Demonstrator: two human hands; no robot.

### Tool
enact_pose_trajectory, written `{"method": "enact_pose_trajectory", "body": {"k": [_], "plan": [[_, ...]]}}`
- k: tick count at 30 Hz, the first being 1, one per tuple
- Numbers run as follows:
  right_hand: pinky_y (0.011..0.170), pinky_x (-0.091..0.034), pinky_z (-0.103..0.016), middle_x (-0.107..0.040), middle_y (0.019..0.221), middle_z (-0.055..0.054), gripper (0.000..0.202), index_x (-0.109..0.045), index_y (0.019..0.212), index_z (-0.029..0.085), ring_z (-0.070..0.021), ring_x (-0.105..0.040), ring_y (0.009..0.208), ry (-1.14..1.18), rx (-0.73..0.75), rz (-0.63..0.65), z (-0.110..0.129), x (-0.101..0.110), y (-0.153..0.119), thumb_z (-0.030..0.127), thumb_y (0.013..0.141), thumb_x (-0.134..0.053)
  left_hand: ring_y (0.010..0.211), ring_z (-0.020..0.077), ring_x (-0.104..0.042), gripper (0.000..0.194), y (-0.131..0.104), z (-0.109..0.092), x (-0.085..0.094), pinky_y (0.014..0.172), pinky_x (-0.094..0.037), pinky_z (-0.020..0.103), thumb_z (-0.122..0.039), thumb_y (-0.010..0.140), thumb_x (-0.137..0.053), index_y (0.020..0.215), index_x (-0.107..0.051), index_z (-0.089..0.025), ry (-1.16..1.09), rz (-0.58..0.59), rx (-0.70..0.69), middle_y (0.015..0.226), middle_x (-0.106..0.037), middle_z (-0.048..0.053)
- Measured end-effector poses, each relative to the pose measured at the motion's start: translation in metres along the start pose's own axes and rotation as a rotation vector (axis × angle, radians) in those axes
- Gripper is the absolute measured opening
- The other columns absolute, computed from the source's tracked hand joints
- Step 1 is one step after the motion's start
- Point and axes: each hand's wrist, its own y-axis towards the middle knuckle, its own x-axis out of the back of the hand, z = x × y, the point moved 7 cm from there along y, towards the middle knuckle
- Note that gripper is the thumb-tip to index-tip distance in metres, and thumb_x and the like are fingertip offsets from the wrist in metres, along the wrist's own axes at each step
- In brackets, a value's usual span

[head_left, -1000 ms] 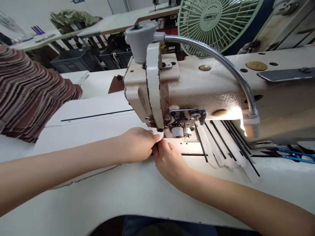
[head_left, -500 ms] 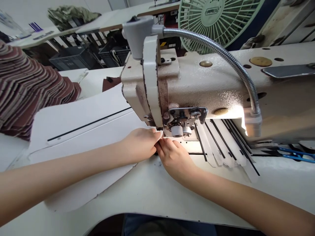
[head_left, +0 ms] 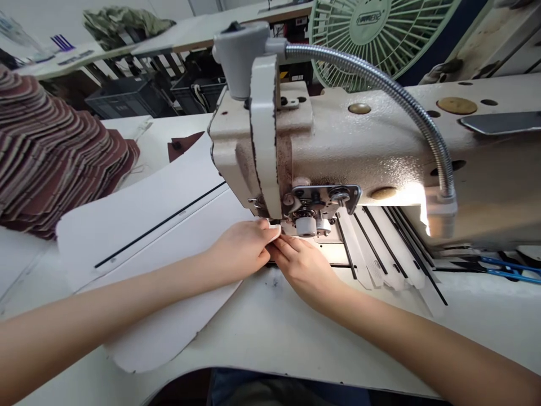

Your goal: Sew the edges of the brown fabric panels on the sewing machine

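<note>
A large white sheet panel (head_left: 152, 206) with a black strip (head_left: 160, 224) along it lies left of the sewing machine (head_left: 253, 135), its right edge running under the machine head. My left hand (head_left: 240, 245) is closed beside the needle area, thumb and fingers pinching the panel's white edge. Close against it, my right hand (head_left: 304, 270) has its fingers bent together at the same edge, just below the presser area. What lies under the right fingertips is hidden, as is the needle point.
White strips with black edging (head_left: 389, 248) lie under the machine arm, with blue-handled scissors (head_left: 511, 268) at right. A pile of striped maroon pieces (head_left: 54, 152) stands at left. Behind are a green fan (head_left: 380, 39), a bendable lamp (head_left: 442, 214) and grey crates (head_left: 127, 98).
The white panel has turned counterclockwise, its left part swinging down and its lower corner moving right. Both hands stay close together at the needle area. The view has shifted slightly.
</note>
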Motion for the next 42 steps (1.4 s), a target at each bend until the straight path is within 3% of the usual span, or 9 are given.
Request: {"method": "enact_pose_trajectory", "body": {"k": [5,10,16,23,27,33,37,42], "plan": [[0.075,-0.052,-0.032,-0.067,0.098,-0.012,0.027,-0.066,0.104,0.01,-0.0206,-0.06,0.084,0.111,-0.069,0.045,-0.008,0.0,-0.003,0.006,0.092,-0.041,0.082,0.0212,-0.059,0.021,0.0,0.004,-0.006,0.067,-0.045,0.03,-0.004,0.073,-0.047,0.085,-0.054,-0.019,-0.02,0.008,-0.009,0.085,-0.058,0.003],[0.08,-0.043,-0.033,-0.068,0.106,-0.011,0.029,-0.065,0.107,0.011,-0.0212,-0.058,0.098,0.103,-0.074,-0.015,-0.01,0.008,-0.011,0.004,0.092,-0.041,0.083,0.0202,-0.058,0.021,-0.002,0.007,-0.008,0.066,-0.045,0.029,-0.003,0.073,-0.048,0.083,-0.055,-0.02,-0.053,-0.091,-0.028,0.085,-0.057,0.003],[0.069,-0.032,-0.033,-0.066,0.093,-0.004,0.033,-0.066,0.106,0.022,-0.0158,-0.052,0.068,0.036,-0.252,0.117,-0.022,0.008,-0.01,0.004,0.083,-0.05,0.085,0.0197,-0.056,0.021,-0.007,0.01,-0.01,0.075,-0.047,0.029,-0.006,0.075,-0.051,0.088,-0.06,-0.02,-0.153,-0.311,-0.027,0.082,-0.058,0.002],[0.065,-0.027,-0.032,-0.066,0.096,-0.005,0.041,-0.065,0.114,0.029,-0.0124,-0.044,0.057,-0.056,-0.299,0.285,-0.028,0.003,-0.004,0.006,0.085,-0.047,0.084,0.0179,-0.057,0.02,-0.006,0.012,-0.012,0.079,-0.048,0.028,-0.003,0.076,-0.049,0.08,-0.061,-0.019,-0.236,-0.433,-0.034,0.077,-0.058,0.001],[0.061,-0.025,-0.032,-0.066,0.098,-0.007,0.039,-0.063,0.119,0.027,-0.0112,-0.04,0.051,-0.084,-0.314,0.336,-0.03,0.0,-0.003,0.011,0.089,-0.045,0.086,0.0186,-0.059,0.022,-0.007,0.013,-0.013,0.08,-0.049,0.029,-0.004,0.077,-0.05,0.088,-0.064,-0.017,-0.242,-0.531,-0.085,0.082,-0.063,0.002],[0.059,-0.028,-0.03,-0.066,0.095,-0.009,0.037,-0.063,0.123,0.026,-0.0136,-0.049,0.059,-0.018,-0.288,0.257,-0.03,-0.001,-0.008,0.018,0.094,-0.042,0.089,0.0185,-0.06,0.024,-0.013,0.016,-0.017,0.083,-0.051,0.029,-0.009,0.085,-0.048,0.099,-0.065,-0.016,-0.174,-0.73,-0.183,0.091,-0.068,0.004],[0.061,-0.033,-0.029,-0.065,0.093,-0.011,0.035,-0.067,0.118,0.024,-0.0186,-0.055,0.072,0.052,-0.256,0.153,-0.03,0.004,-0.01,0.017,0.093,-0.044,0.091,0.0185,-0.06,0.022,-0.009,0.019,-0.021,0.084,-0.052,0.03,-0.009,0.086,-0.048,0.097,-0.065,-0.018,-0.148,-0.692,-0.179,0.089,-0.068,0.004],[0.061,-0.038,-0.03,-0.065,0.091,-0.011,0.035,-0.068,0.117,0.021,-0.0213,-0.053,0.072,0.06,-0.232,0.078,-0.028,0.009,-0.007,0.019,0.092,-0.043,0.09,0.0188,-0.059,0.022,-0.003,0.019,-0.022,0.083,-0.051,0.031,-0.008,0.086,-0.046,0.092,-0.065,-0.017,-0.123,-0.631,-0.143,0.085,-0.067,0.004]]}}
